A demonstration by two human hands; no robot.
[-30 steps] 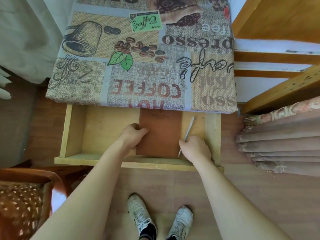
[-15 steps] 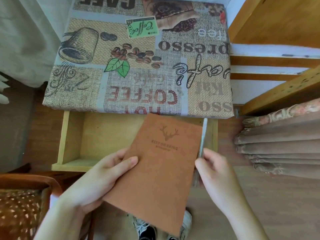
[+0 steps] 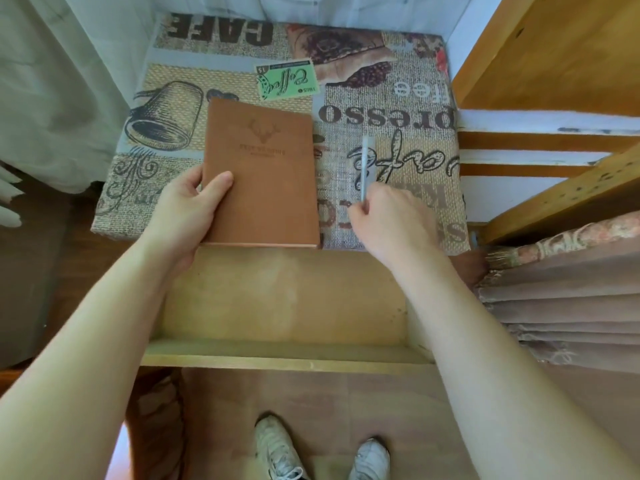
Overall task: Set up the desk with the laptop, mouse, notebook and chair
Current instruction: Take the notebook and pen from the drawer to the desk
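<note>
A brown notebook [image 3: 263,178] with a deer-head emblem lies flat on the desk [image 3: 408,98], which is covered by a coffee-print cloth. My left hand [image 3: 187,209] grips the notebook's lower left edge, thumb on the cover. My right hand [image 3: 391,220] holds the lower end of a white pen [image 3: 367,161] that rests on the cloth to the right of the notebook. No laptop or mouse is in view.
The desk's wooden drawer [image 3: 284,306] stands pulled open below the desk edge, with nothing in it. A brown chair seat [image 3: 152,420] shows at lower left. Folded curtain fabric [image 3: 568,306] and a wooden frame [image 3: 554,188] are at the right. My shoes [image 3: 277,448] stand on the floor.
Both hands lifted the notebook and pen out of the drawer and moved them up onto the desk top. The drawer now holds nothing.
</note>
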